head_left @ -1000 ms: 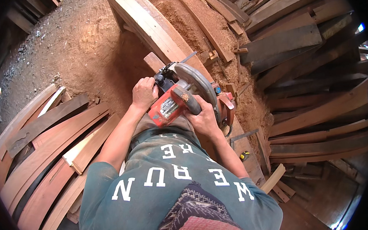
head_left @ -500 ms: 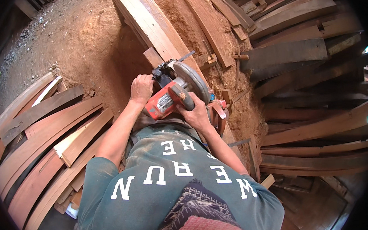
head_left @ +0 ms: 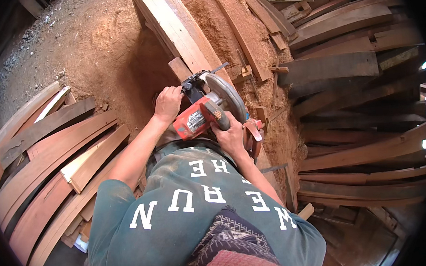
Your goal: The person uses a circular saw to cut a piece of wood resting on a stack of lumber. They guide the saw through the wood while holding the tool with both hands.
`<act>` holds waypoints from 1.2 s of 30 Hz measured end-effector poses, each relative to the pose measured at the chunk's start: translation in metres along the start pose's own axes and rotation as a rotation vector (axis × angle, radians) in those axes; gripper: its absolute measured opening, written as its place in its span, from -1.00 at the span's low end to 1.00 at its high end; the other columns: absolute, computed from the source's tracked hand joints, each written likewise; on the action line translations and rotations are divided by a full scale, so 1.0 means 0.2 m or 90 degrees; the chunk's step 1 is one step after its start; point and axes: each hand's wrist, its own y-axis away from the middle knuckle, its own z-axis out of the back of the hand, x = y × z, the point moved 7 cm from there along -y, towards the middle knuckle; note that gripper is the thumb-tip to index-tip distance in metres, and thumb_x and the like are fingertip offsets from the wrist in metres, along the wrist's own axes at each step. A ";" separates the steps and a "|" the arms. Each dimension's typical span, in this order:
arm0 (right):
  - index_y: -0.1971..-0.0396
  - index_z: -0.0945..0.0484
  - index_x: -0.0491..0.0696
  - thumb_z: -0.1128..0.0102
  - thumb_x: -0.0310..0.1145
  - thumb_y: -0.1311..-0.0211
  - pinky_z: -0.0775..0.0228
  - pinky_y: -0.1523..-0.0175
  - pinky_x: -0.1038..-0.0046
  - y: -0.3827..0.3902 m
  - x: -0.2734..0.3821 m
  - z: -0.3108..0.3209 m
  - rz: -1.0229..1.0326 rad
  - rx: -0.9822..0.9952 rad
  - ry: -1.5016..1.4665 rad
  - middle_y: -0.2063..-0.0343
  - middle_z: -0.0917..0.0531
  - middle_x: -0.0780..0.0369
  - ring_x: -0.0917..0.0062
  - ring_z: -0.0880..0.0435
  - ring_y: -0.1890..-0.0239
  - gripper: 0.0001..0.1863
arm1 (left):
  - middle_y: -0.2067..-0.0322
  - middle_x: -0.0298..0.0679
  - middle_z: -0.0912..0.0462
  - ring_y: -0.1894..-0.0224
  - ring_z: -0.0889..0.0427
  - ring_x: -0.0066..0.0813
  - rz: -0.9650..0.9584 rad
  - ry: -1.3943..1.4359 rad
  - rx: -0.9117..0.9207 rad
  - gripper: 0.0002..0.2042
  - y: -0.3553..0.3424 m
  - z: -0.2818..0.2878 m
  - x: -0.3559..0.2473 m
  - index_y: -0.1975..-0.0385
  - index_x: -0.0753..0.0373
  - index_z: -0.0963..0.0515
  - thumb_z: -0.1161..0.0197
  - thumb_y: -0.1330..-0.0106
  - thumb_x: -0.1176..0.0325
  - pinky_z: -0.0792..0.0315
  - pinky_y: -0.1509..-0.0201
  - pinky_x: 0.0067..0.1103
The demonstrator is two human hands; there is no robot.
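My right grip [head_left: 230, 133] is wrapping the black handle [head_left: 217, 114] of the saw [head_left: 192, 120], gripping it closed. My left grip [head_left: 168, 104] is resting with curled fingers against the saw's front end; the far side is hidden, so I cannot tell whether it is closing around anything. The saw is sitting over the near stretch of the beam [head_left: 180, 37], its red motor lying toward my left and its silver guard [head_left: 226, 90] arching on the right. I cannot tell whether the blade is spinning.

As I judge it, working well here is asking for two steady points: my right grip steering from the rear, my left pressing the front flat so the base is not rocking. My left fingers should be staying on the outer side, well clear of the blade beneath the guard. The small block [head_left: 179, 68] is standing just ahead of the saw, at the beam's left edge, so I should be watching that the front is not catching it. My shirt [head_left: 179, 223] is hanging near the motor; leaning back slightly would be safer.
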 end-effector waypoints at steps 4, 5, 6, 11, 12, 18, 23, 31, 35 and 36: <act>0.02 -0.69 -0.15 -0.45 -0.47 -0.27 -0.60 0.04 0.38 -0.03 0.02 0.01 -0.001 0.012 0.013 0.35 -0.79 0.13 0.53 -0.76 0.27 -0.70 | 0.27 -0.14 -0.65 0.12 -0.66 -0.12 -0.008 -0.019 0.020 -0.88 -0.03 -0.04 0.02 0.21 0.25 -0.64 -0.38 -0.37 0.38 -0.60 -0.04 -0.29; 0.02 -0.69 -0.15 -0.45 -0.47 -0.27 -0.60 0.04 0.38 -0.04 0.01 0.01 0.000 0.017 0.016 0.35 -0.79 0.13 0.54 -0.76 0.27 -0.70 | 0.26 -0.13 -0.65 0.12 -0.66 -0.12 -0.004 -0.021 0.031 -0.89 -0.03 -0.03 0.02 0.21 0.25 -0.65 -0.38 -0.37 0.38 -0.60 -0.04 -0.29; 0.02 -0.69 -0.15 -0.45 -0.47 -0.26 -0.59 0.05 0.39 -0.05 0.02 0.01 0.013 0.012 0.015 0.35 -0.79 0.13 0.55 -0.75 0.28 -0.70 | 0.22 -0.11 -0.68 0.11 -0.66 -0.09 0.010 -0.004 0.042 -0.85 -0.04 -0.03 0.03 0.12 0.26 -0.69 -0.38 -0.39 0.38 -0.60 -0.03 -0.26; 0.00 -0.70 -0.17 -0.45 -0.48 -0.27 -0.58 0.02 0.41 -0.09 0.03 -0.01 -0.035 0.029 -0.036 0.29 -0.81 0.25 0.57 -0.72 0.24 -0.69 | 0.19 0.00 -0.77 0.07 -0.76 0.01 0.139 0.165 0.014 -0.83 -0.07 -0.02 0.11 0.15 0.34 -0.75 -0.39 -0.37 0.41 -0.61 -0.10 -0.23; 0.00 -0.70 -0.17 -0.45 -0.48 -0.28 -0.58 0.01 0.41 -0.09 0.03 -0.02 -0.053 0.038 -0.036 0.27 -0.81 0.25 0.57 -0.72 0.23 -0.69 | 0.17 0.02 -0.78 0.06 -0.77 0.01 0.177 0.200 0.004 -0.83 -0.06 -0.02 0.13 0.14 0.35 -0.76 -0.40 -0.37 0.42 -0.62 -0.11 -0.24; -0.03 -0.70 -0.19 -0.46 -0.48 -0.28 -0.56 -0.08 0.43 -0.12 0.01 -0.03 -0.038 0.044 -0.036 0.20 -0.82 0.22 0.58 -0.71 0.15 -0.67 | 0.21 -0.03 -0.86 0.17 -0.83 -0.30 0.365 0.376 0.008 -0.82 -0.06 -0.06 0.21 0.14 0.32 -0.81 -0.46 -0.35 0.39 -0.63 0.00 -0.39; -0.03 -0.70 -0.20 -0.46 -0.46 -0.30 -0.55 -0.07 0.44 -0.12 0.02 -0.02 -0.078 0.064 -0.040 0.19 -0.81 0.25 0.60 -0.70 0.15 -0.68 | 0.26 -0.16 -0.88 0.24 -0.80 -0.47 0.450 0.433 0.027 -0.83 -0.04 -0.13 0.24 0.16 0.27 -0.82 -0.49 -0.34 0.35 -0.62 0.06 -0.45; -0.02 -0.70 -0.18 -0.47 -0.47 -0.29 -0.54 -0.07 0.44 -0.13 -0.03 -0.03 -0.100 0.070 -0.049 0.20 -0.80 0.27 0.62 -0.67 0.15 -0.68 | 0.39 -0.24 -0.83 0.39 -0.76 -0.60 0.542 0.591 0.049 -0.85 -0.02 -0.23 0.30 0.24 0.35 -0.80 -0.44 -0.46 0.38 -0.62 0.24 -0.55; -0.03 -0.69 -0.18 -0.44 -0.50 -0.26 -0.53 -0.08 0.44 -0.15 0.00 -0.04 -0.073 0.111 -0.075 0.18 -0.78 0.27 0.61 -0.66 0.13 -0.66 | 0.41 -0.27 -0.84 0.40 -0.73 -0.63 0.537 0.614 0.055 -0.88 -0.04 -0.24 0.32 0.23 0.34 -0.82 -0.45 -0.45 0.41 -0.61 0.25 -0.57; -0.03 -0.69 -0.18 -0.43 -0.50 -0.25 -0.53 -0.08 0.44 -0.16 0.00 -0.04 -0.072 0.117 -0.072 0.18 -0.77 0.27 0.61 -0.65 0.13 -0.66 | 0.40 -0.28 -0.84 0.40 -0.73 -0.64 0.539 0.618 0.056 -0.88 -0.04 -0.24 0.32 0.23 0.34 -0.82 -0.45 -0.45 0.41 -0.61 0.25 -0.58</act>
